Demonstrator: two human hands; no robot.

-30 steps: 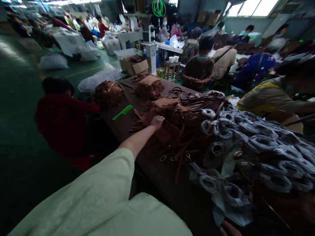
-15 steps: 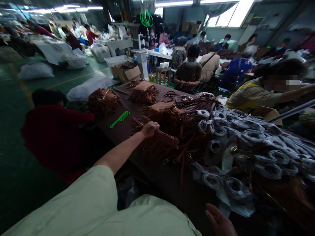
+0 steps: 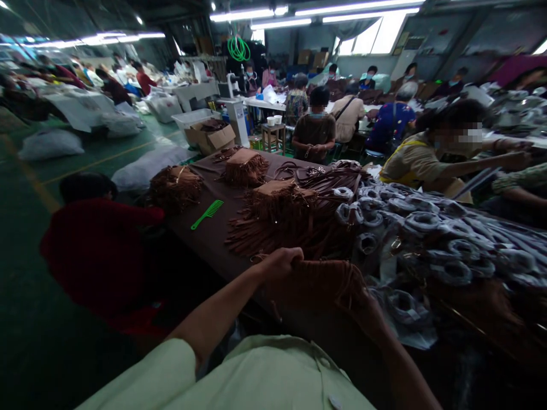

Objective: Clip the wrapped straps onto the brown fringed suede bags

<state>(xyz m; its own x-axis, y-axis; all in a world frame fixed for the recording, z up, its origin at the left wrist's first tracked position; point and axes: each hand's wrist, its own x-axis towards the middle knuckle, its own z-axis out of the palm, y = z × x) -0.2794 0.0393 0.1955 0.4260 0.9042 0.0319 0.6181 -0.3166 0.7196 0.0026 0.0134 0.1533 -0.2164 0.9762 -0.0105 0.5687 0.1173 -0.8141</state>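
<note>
Between my two hands hangs a brown fringed bag (image 3: 318,282), held up close to me over the near edge of the table. My left hand (image 3: 285,262) is closed on its top left corner. At the other end my right hand (image 3: 363,304) grips the right side, where thin brown strands hang over the fingers; the shade there hides part of the grip. Just beyond lies a stack of brown fringed bags (image 3: 273,199) with long strips spread in front of it. A green comb (image 3: 207,214) rests on the brown table cover farther left.
Plastic-wrapped straps (image 3: 421,222) are heaped along the right side. More fringed pieces (image 3: 245,165) sit toward the far end. A person in dark red (image 3: 98,245) is low at the table's left side. Other people (image 3: 316,125) work beyond, near a cardboard box (image 3: 210,136).
My left hand has brought the fringed bag off the pile, toward me and to the right. My right hand has risen from the lower right and taken hold of the bag's other end.
</note>
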